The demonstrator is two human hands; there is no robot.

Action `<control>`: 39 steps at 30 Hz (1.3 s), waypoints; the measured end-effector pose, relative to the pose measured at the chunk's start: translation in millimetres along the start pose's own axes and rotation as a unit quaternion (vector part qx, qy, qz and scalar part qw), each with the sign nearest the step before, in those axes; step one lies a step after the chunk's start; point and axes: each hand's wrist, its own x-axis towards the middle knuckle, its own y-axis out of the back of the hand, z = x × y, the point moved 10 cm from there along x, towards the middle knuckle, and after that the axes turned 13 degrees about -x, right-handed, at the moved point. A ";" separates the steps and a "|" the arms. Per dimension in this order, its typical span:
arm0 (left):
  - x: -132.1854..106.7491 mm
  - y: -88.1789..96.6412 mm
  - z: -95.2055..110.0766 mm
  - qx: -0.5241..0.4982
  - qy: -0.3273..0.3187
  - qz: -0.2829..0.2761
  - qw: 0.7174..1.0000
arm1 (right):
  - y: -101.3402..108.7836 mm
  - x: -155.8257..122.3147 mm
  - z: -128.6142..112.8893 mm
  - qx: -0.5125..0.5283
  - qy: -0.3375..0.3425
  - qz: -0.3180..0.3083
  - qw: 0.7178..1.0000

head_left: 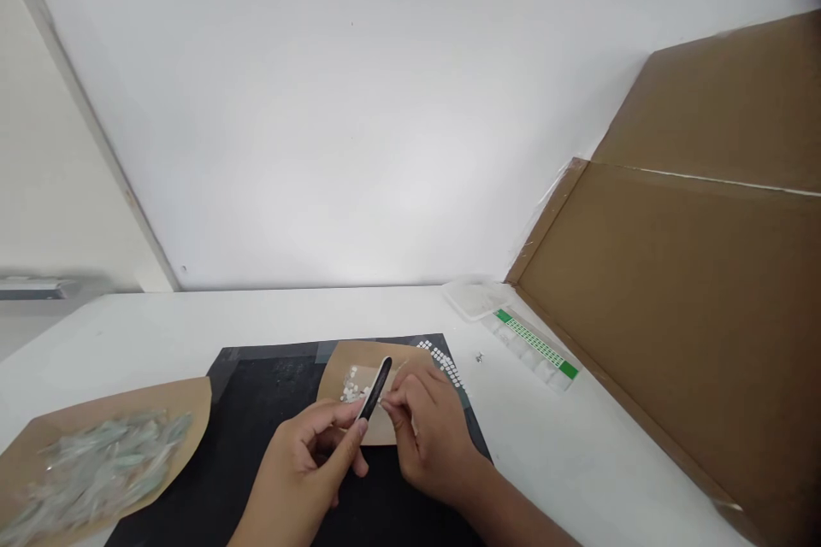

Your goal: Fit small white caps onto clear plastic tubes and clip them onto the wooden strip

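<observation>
My left hand (314, 457) pinches a narrow, round-ended black strip with a pale edge (377, 386) between thumb and fingers, tilted upward. Close beside its right edge, my right hand (433, 427) has its thumb and forefinger pressed together. Whatever sits in that pinch is too small to name. Beneath both hands lies a small brown paper tray (346, 357) with little white round pieces (351, 389) in it, partly hidden by my fingers. A sheet of small white dots (442, 361) lies behind my right hand, on the black mat (256, 419).
On the left, a larger brown tray (200, 400) holds several clear plastic packets (121, 453). A translucent dish (475, 299), a green-and-clear strip pack (539, 344) and a tiny metallic bit (480, 356) lie at the right. Cardboard (673, 299) leans along the right side; a white wall stands behind.
</observation>
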 end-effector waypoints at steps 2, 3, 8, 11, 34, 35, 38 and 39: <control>0.8 1.8 -1.7 0.002 0.003 0.006 1.000 | -5.0 -0.3 -6.9 -0.002 0.028 -0.026 0.999; 1.2 2.1 -2.6 0.001 0.004 0.004 1.000 | -5.5 -0.3 -7.4 -0.005 0.028 -0.028 0.999; 1.1 0.9 -5.8 -0.006 0.003 -0.012 1.000 | 5.1 0.2 3.5 -0.022 -0.021 0.032 0.999; 0.5 2.2 -6.4 -0.013 -0.001 -0.008 1.000 | 3.6 1.0 -0.5 -0.035 -0.005 0.016 0.999; -4.8 -3.7 12.3 -0.040 -0.027 0.013 0.999 | -1.9 -1.3 8.8 -0.055 -0.021 0.010 0.998; -5.1 -3.8 12.6 -0.039 -0.027 0.013 0.999 | -2.0 -1.5 11.3 -0.047 -0.031 0.011 0.998; -5.8 -2.6 12.8 -0.036 -0.027 0.017 0.999 | -6.9 -2.9 12.5 0.002 -0.043 -0.012 0.999; -5.9 -2.2 12.8 -0.036 -0.027 0.019 0.999 | -8.6 -3.3 10.9 0.016 -0.040 -0.022 0.999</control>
